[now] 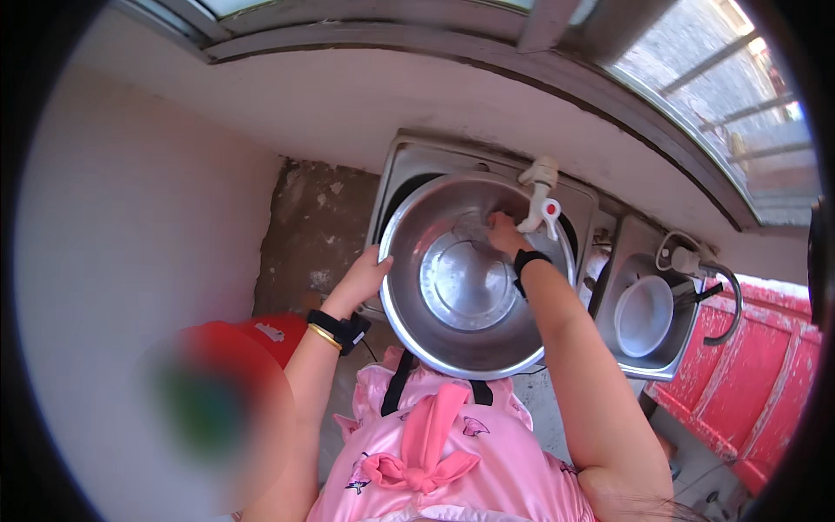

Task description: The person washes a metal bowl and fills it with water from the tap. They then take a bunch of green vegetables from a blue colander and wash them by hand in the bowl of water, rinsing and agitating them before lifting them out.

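Observation:
A wide stainless steel basin rests tilted over the larger metal sink. My left hand grips the basin's left rim, thumb over the edge. My right hand reaches inside, against the far part of the basin's inner wall, with its fingers curled. Whether anything is in those fingers is hidden. Just right of that hand, a white plastic tap with a red-marked lever hangs over the basin. Wet, glassy patches show on the inner wall and bottom of the basin.
To the right, a smaller sink holds a white plastic bowl and dark-handled utensils, with a curved dark spout over it. Beyond stands a worn red wooden panel. A red object sits by my left forearm. A window ledge runs above.

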Demonstrator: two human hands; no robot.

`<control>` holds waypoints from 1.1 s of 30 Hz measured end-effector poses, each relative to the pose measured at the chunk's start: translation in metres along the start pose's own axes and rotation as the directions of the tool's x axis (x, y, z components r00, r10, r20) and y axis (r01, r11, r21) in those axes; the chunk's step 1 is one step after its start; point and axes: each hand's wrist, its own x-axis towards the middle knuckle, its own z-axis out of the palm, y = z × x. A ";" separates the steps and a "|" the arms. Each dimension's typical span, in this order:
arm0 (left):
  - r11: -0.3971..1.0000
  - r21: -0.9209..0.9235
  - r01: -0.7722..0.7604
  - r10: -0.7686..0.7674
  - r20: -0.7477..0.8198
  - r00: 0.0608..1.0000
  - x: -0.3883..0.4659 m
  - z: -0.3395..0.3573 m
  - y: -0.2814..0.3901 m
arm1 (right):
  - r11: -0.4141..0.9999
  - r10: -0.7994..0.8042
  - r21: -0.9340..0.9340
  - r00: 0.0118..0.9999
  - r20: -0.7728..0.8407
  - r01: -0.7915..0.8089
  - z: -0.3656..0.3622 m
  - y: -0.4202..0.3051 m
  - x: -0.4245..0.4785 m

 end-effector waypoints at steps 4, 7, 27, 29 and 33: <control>0.994 0.060 -0.089 0.091 -0.018 0.996 0.008 0.003 -0.008 | 0.864 -0.372 0.426 0.910 0.181 0.269 0.081 -0.037 -0.007; 0.999 -0.006 -0.038 0.038 0.011 0.999 0.002 -0.001 0.003 | 0.852 -0.523 0.486 0.253 0.814 0.197 0.078 -0.042 -0.045; 0.943 0.333 -0.004 0.038 -0.093 0.995 0.028 -0.014 -0.031 | 0.664 -0.519 -0.721 0.817 -0.253 0.198 -0.113 0.011 -0.107; 0.968 0.251 -0.024 0.045 -0.079 0.996 0.030 -0.014 -0.032 | 0.817 -0.298 -0.575 0.884 -0.359 0.042 -0.131 0.038 -0.133; 0.999 0.026 -0.044 0.044 -0.006 0.999 0.012 -0.011 -0.004 | 0.967 0.244 0.079 0.969 -0.043 -0.240 -0.101 0.129 -0.152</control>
